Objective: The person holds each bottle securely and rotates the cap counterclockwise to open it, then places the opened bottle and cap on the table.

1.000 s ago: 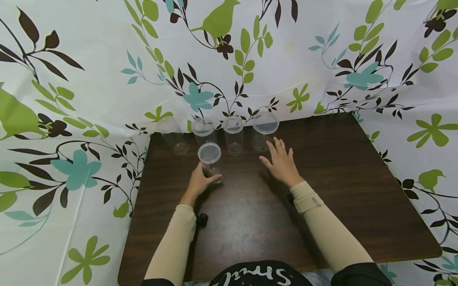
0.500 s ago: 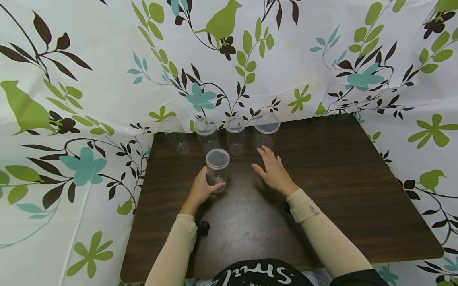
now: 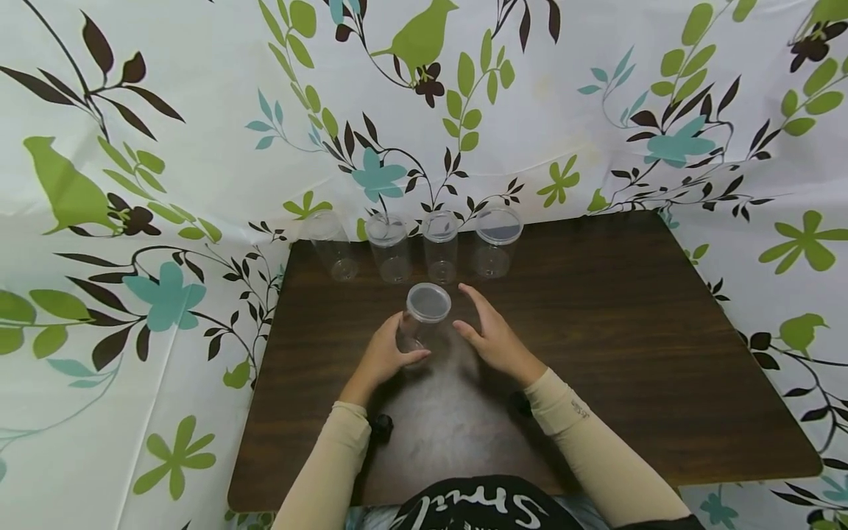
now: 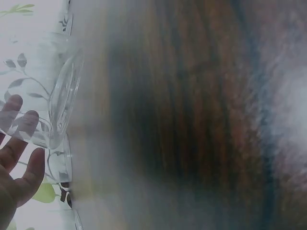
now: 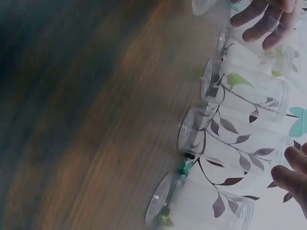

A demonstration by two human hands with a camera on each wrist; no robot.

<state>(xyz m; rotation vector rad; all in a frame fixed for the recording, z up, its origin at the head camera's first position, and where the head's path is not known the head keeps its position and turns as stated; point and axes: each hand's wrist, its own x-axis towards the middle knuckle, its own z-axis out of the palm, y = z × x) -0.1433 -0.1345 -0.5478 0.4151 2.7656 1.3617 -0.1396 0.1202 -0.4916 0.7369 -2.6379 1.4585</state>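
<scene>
A clear plastic jar with a pale lid [image 3: 428, 303] is in my left hand [image 3: 384, 350], whose fingers and thumb wrap its side. In the left wrist view the left hand [image 4: 17, 167] spreads round the clear jar [image 4: 67, 96] near its base. To the right of this jar, my right hand [image 3: 493, 335] hovers apart from it, fingers loosely extended and holding nothing. The right wrist view catches fingertips of the right hand [image 5: 292, 175] at the right edge, with the left hand [image 5: 268, 24] on the held jar at the top.
Several similar clear jars stand in a row along the back of the dark wooden table [image 3: 629, 353]: a leftmost jar [image 3: 336, 250], two middle jars, and a wider right jar [image 3: 495, 246]. A patterned cloth [image 3: 530, 110] hangs behind the table's back edge.
My left hand has brought the jar rightward and toward me, away from the row. My right hand has come away from the wider right jar, leftward toward the held jar.
</scene>
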